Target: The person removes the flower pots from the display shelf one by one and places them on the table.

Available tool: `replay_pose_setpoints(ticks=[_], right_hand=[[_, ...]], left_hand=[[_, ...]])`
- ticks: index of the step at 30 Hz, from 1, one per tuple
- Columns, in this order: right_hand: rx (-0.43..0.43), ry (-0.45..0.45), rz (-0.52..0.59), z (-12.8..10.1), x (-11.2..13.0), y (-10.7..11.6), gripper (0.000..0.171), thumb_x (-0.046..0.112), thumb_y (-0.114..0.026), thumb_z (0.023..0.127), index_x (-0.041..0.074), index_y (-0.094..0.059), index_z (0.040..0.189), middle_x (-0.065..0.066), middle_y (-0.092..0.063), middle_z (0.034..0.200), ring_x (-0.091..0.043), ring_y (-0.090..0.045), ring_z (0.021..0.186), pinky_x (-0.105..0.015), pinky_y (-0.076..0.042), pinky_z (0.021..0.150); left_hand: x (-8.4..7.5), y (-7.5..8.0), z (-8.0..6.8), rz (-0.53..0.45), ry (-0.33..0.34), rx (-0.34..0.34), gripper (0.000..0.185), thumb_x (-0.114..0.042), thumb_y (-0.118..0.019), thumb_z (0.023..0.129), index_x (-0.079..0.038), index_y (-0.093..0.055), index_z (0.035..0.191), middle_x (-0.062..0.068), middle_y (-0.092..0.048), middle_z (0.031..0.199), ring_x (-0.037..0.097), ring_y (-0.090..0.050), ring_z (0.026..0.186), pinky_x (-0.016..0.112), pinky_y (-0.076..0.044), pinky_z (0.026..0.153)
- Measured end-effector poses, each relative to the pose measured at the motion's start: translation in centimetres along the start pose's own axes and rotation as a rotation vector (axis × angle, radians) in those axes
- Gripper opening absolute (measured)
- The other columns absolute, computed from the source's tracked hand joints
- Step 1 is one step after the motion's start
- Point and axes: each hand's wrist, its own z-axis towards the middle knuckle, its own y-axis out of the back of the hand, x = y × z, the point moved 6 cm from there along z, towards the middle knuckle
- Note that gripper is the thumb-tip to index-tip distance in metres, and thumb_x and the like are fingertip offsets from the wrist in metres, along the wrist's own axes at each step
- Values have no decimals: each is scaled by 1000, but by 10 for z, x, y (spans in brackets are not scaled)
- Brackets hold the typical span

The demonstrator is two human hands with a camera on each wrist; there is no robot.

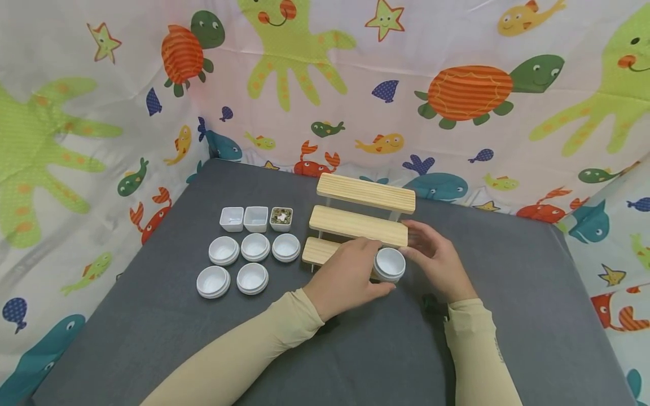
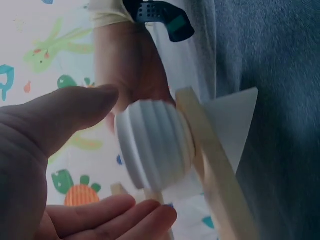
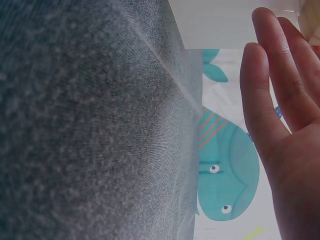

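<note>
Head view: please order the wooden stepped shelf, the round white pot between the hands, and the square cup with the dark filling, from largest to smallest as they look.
1. wooden stepped shelf, clearly largest.
2. round white pot, on the bottom step between the hands.
3. square cup with the dark filling, slightly smaller; it sits farther from the camera, so this last ranking is unsure.

White ribbed pot [image 1: 390, 264], pale wood stepped shelf [image 1: 367, 210], grey tabletop [image 1: 152, 316], beige sleeves [image 1: 264, 349], sea-creature print backdrop [image 1: 457, 84].
</note>
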Motion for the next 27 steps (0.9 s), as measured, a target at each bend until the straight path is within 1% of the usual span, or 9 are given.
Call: replay_pose_setpoints(ticks=[4, 8, 16, 20, 27], right_hand=[[3, -5, 6, 1, 1, 0, 58, 31, -78, 102, 29, -57, 156, -4, -68, 148, -27, -68, 131, -11, -53, 97], [7, -4, 9, 1, 2, -1, 58, 31, -78, 102, 29, -57, 156, -4, -68, 147, -28, -68, 130, -11, -53, 97], [8, -7, 14, 1, 2, -1, 58, 32, -78, 102, 28, -57, 156, -5, -68, 147, -27, -69, 131, -10, -53, 98], [8, -13, 15, 1, 1, 0, 59, 33, -78, 102, 28, -56, 156, -5, -68, 147, -28, -69, 131, -11, -53, 98], [8, -22, 14, 0, 0, 0, 59, 34, -78, 102, 28, -56, 156, -4, -68, 147, -27, -68, 131, -11, -53, 99]], left_hand=[[-4, -6, 4, 24, 3, -26, 67, -48, -87, 90, -7, -65, 138, 4, -70, 122, 15, -67, 106, 29, -59, 93], [-6, -11, 6, 42, 3, -46, 64, -47, -87, 90, -7, -66, 135, 4, -70, 118, 14, -67, 101, 28, -59, 88], [-9, -17, 10, 28, 21, -45, 63, -44, -87, 92, -6, -64, 137, 6, -70, 116, 10, -66, 90, 22, -58, 76], [-11, -20, 12, 40, 17, -54, 62, -41, -87, 92, -5, -64, 137, 6, -71, 116, 10, -67, 90, 22, -58, 76], [-13, -23, 14, 31, 17, -52, 63, -41, -86, 93, -5, -64, 139, 7, -71, 119, 11, -69, 93, 22, -59, 78]])
